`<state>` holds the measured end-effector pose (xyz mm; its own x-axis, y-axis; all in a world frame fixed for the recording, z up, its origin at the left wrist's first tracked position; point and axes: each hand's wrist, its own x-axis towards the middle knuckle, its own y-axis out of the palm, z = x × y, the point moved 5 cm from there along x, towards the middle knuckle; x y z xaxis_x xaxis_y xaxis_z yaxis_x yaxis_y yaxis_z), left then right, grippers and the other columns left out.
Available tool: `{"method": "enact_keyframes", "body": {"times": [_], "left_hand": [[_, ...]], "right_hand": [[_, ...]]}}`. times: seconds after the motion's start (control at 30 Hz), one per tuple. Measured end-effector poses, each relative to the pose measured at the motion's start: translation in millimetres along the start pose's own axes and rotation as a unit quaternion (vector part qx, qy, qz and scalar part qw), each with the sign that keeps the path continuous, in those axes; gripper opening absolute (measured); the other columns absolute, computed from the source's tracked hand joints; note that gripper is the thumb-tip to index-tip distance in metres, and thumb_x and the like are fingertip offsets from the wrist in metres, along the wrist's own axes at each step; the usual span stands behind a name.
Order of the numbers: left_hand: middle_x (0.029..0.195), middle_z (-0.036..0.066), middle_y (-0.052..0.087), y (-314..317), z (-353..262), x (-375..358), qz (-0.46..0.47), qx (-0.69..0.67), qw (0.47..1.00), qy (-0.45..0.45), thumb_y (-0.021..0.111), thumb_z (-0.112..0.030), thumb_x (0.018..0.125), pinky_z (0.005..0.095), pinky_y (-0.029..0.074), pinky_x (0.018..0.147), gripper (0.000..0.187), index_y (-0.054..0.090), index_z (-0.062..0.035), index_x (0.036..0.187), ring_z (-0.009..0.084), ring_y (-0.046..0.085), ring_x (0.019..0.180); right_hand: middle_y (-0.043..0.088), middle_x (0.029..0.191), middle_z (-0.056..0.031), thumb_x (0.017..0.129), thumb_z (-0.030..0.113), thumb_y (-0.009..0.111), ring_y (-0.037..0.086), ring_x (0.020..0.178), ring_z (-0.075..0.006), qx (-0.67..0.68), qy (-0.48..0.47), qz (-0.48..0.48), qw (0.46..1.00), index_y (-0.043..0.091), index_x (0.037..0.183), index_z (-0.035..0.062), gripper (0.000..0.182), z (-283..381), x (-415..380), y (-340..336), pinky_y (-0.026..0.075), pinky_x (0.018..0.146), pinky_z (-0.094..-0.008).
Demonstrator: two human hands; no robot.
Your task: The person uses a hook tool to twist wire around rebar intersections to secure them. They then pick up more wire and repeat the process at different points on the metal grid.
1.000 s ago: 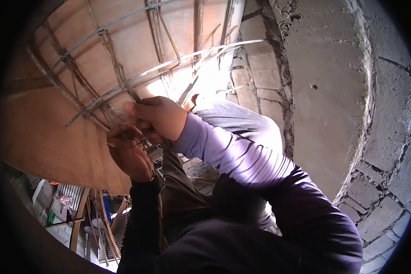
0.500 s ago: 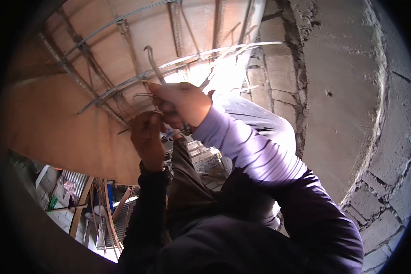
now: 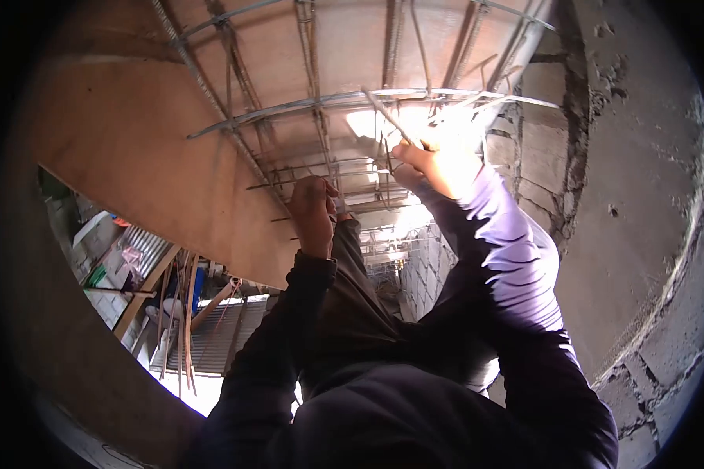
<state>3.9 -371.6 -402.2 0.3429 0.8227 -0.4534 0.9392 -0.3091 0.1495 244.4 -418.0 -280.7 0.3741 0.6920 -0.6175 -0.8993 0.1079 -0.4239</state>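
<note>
My left hand (image 3: 314, 213) is closed in front of the rebar grid, its fingers curled around something too small to make out. To its right, in bright light, my right hand (image 3: 440, 168) grips a thin metal rod tool (image 3: 391, 115) that points up and to the left. Behind both hands runs the grid of steel bars (image 3: 314, 102), with long ribbed bars crossed by thinner rods. The fingertips of my right hand are partly washed out by glare.
A wooden panel (image 3: 156, 164) lies behind the bars at the left. On the right stands a rough concrete wall (image 3: 641, 195) with blockwork (image 3: 544, 148) beside it. Wooden poles (image 3: 186, 313) and corrugated sheet (image 3: 231, 332) show at the lower left.
My hands, close together before, are now apart. My right hand has moved right with the rod tool, whose hooked end no longer shows clearly. The camera view has shifted.
</note>
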Motion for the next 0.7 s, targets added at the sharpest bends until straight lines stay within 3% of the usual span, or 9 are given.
{"method": "enact_keyframes", "body": {"times": [0.07,0.1,0.17,0.2,0.27,0.33,0.37,0.43,0.7], "left_hand": [[0.078,0.003,0.064,-19,38,11,0.002,0.011,0.999,-0.030,0.056,-0.021,0.105,0.0232,0.043,0.053,0.021,0.061,-0.0043,0.092,0.0064,0.053,0.059],[0.078,0.003,0.064,-28,55,17,-0.007,0.042,0.998,-0.052,0.056,-0.021,0.105,0.0234,0.044,0.053,0.021,0.061,-0.0043,0.092,0.0070,0.054,0.059],[0.077,0.004,0.066,-36,80,35,-0.030,0.090,0.991,-0.098,0.054,-0.019,0.104,0.0248,0.046,0.053,0.020,0.061,-0.0044,0.092,0.0087,0.056,0.059],[0.077,0.004,0.066,-36,88,48,-0.028,0.094,0.990,-0.099,0.054,-0.019,0.104,0.0248,0.046,0.053,0.020,0.061,-0.0044,0.092,0.0087,0.056,0.059],[0.078,0.005,0.066,-39,107,76,-0.071,0.103,0.984,-0.129,0.055,-0.020,0.103,0.0271,0.047,0.053,0.020,0.061,-0.0042,0.092,0.0102,0.056,0.058],[0.078,0.005,0.066,-43,120,105,-0.051,0.139,0.984,-0.098,0.055,-0.019,0.102,0.0275,0.047,0.052,0.020,0.062,-0.0034,0.093,0.0107,0.056,0.058],[0.078,0.005,0.066,-43,120,114,-0.031,0.169,0.983,-0.065,0.055,-0.018,0.102,0.0278,0.047,0.051,0.019,0.064,-0.0027,0.094,0.0113,0.056,0.058],[0.079,0.005,0.066,-39,117,127,-0.032,0.142,0.986,-0.076,0.055,-0.018,0.102,0.0277,0.048,0.053,0.019,0.063,-0.0029,0.094,0.0110,0.056,0.060],[0.079,0.002,0.062,-36,123,147,-0.030,0.101,0.993,-0.057,0.055,-0.021,0.105,0.0267,0.049,0.058,0.022,0.061,-0.0030,0.093,0.0097,0.056,0.066]], "right_hand": [[0.070,0.075,-0.0068,0.093,0.026,0.070,0.064,0.068,-0.0160,-0.040,-0.098,0.089,0.990,0.074,0.090,0.0029,0.023,-38,16,18,0.051,0.066,-0.0308],[0.070,0.075,-0.0068,0.093,0.026,0.070,0.064,0.068,-0.0160,-0.036,-0.095,0.098,0.990,0.074,0.090,0.0029,0.023,-57,24,37,0.051,0.066,-0.0308],[0.069,0.074,-0.0061,0.092,0.030,0.073,0.063,0.067,-0.0159,-0.071,0.051,0.082,0.993,0.075,0.086,0.0030,0.027,-111,43,80,0.049,0.065,-0.0313],[0.072,0.077,-0.0069,0.089,0.034,0.076,0.065,0.069,-0.0166,0.001,0.123,0.090,0.988,0.077,0.092,0.0049,0.029,-145,66,109,0.051,0.067,-0.0329],[0.075,0.081,-0.0086,0.086,0.036,0.079,0.068,0.073,-0.0177,0.017,0.154,0.034,0.987,0.078,0.096,0.0061,0.031,-178,98,148,0.052,0.070,-0.0345],[0.076,0.092,-0.0141,0.082,0.046,0.077,0.073,0.087,-0.0270,0.079,0.195,-0.106,0.972,0.078,0.102,0.0082,0.043,-199,115,175,0.054,0.081,-0.0382],[0.076,0.092,-0.0141,0.082,0.046,0.077,0.073,0.087,-0.0270,0.089,0.201,-0.105,0.970,0.078,0.102,0.0082,0.043,-208,127,198,0.054,0.081,-0.0382],[0.076,0.090,-0.0159,0.080,0.046,0.079,0.074,0.085,-0.0303,0.185,0.192,-0.216,0.939,0.078,0.102,0.0079,0.044,-221,155,227,0.055,0.080,-0.0392],[0.075,0.085,-0.0153,0.077,0.040,0.083,0.073,0.084,-0.0289,0.289,0.170,-0.304,0.891,0.077,0.099,0.0058,0.041,-233,218,293,0.054,0.079,-0.0388]]}}
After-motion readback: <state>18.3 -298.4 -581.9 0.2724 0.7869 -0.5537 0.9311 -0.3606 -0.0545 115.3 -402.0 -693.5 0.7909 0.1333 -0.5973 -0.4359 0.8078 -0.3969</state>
